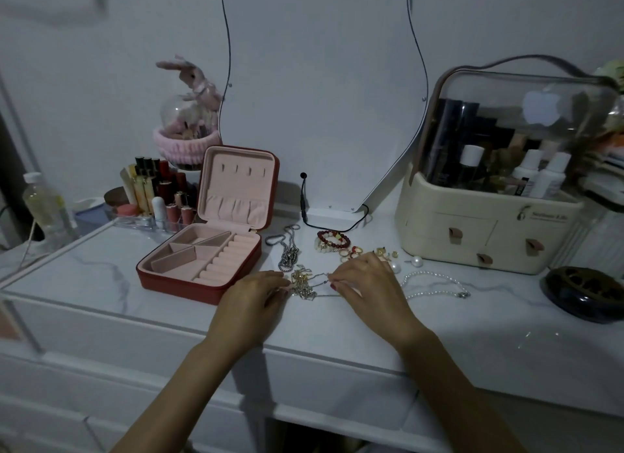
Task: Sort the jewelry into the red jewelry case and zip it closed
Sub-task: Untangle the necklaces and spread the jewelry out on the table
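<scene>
A tangle of chains (305, 283) on the table (101, 277) is pinched by the left hand (251, 300) and the right hand (368, 280). The red case (202, 267) is left open just beside them. Rings (351, 251) are seen behind.

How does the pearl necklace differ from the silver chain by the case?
The pearl necklace is white, beaded and lies spread in a loop at the right; the silver chain is metallic, linked and lies bunched near the red jewelry case. Both lie on the tabletop, untouched.
</scene>
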